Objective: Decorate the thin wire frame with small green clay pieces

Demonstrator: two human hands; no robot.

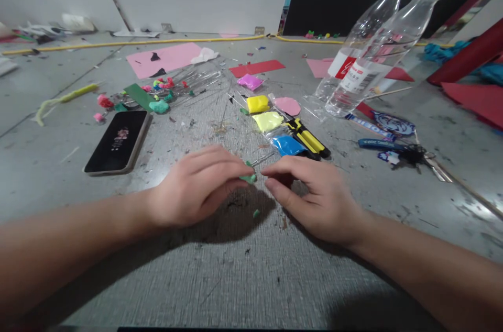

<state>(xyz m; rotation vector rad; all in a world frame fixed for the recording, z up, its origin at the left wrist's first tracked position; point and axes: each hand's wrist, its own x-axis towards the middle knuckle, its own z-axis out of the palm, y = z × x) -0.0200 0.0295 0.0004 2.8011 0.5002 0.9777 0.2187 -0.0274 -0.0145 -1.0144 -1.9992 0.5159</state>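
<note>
On the table (pixel 236 279), a phone (pixel 118 142) is seen at left, bottles (pixel 356 79) at far right; packets (pixel 288 146) and a tool (pixel 310 139) are crowded just beyond the hands; a green lump (pixel 248 179) is pinched in the left hand (pixel 196 185), near the right hand (pixel 318 198), whose fingertips are held slightly apart.

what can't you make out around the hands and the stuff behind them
Head view, every item:
Green piece: full shape, covered by the left hand.
Right hand: whether it pinches anything, hidden by its own fingers.
Phone: small screen text, too tiny.
Farther bottle: part of its label, blocked by the nearer bottle.
Dark red object: one end, cut off by the right edge.
</note>
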